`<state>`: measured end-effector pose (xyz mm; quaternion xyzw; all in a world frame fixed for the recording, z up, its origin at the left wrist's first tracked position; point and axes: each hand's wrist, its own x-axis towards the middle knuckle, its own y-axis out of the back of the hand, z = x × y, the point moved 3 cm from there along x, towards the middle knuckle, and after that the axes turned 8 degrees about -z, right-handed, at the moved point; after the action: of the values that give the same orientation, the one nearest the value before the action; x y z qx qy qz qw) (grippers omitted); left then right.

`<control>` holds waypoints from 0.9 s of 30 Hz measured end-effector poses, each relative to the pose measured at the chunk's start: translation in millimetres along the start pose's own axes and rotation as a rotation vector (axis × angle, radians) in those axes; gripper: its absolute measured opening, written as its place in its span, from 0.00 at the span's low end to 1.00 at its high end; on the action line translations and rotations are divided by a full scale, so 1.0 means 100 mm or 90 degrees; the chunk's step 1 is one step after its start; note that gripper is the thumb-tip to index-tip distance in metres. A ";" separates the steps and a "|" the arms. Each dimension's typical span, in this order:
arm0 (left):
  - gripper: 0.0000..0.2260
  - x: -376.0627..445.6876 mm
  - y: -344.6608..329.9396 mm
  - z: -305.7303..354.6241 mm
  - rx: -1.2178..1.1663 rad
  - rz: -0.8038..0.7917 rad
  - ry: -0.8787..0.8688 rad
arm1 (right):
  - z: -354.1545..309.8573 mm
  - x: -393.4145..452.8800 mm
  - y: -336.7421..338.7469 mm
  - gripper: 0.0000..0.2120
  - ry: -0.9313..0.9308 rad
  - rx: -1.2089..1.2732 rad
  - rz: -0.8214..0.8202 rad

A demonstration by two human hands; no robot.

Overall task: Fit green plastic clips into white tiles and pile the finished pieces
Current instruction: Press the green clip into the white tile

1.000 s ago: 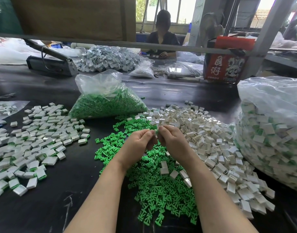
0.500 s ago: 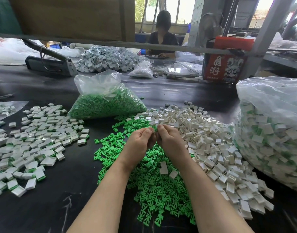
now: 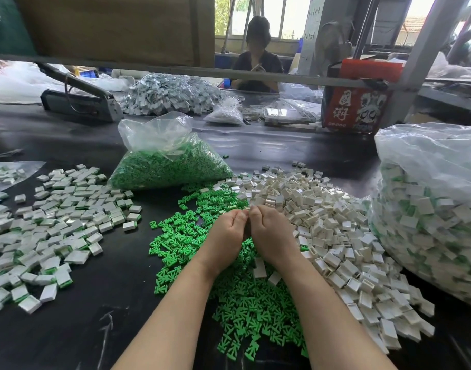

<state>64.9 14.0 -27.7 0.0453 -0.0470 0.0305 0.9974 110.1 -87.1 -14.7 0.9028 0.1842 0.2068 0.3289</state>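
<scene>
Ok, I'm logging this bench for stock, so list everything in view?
loose green clips: a heap, green, centre front
empty white tiles: a heap, white, right of centre
finished pieces: many, white with green, left
bag of clips: one, clear, behind the heap
bag of finished pieces: one, clear, far right
red box: one, back right
table: one, black
left hand: curled, touching the right
right hand: curled; what they hold is hidden

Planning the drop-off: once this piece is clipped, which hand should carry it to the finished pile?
Probably the left hand: the finished pile lies on its side, while the right hand sits beside the empty white tiles.
</scene>
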 end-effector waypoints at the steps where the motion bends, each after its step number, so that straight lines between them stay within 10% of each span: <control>1: 0.15 0.00 0.00 0.00 0.008 0.001 -0.002 | -0.01 0.00 0.00 0.18 0.003 -0.013 -0.004; 27: 0.17 -0.03 0.07 0.02 -0.041 -0.082 0.030 | -0.09 -0.02 -0.04 0.21 0.011 -0.090 -0.023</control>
<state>60.8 20.3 -25.2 0.0156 -0.0212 -0.0341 0.9991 103.4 -79.9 -11.6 0.8720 0.1881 0.2209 0.3943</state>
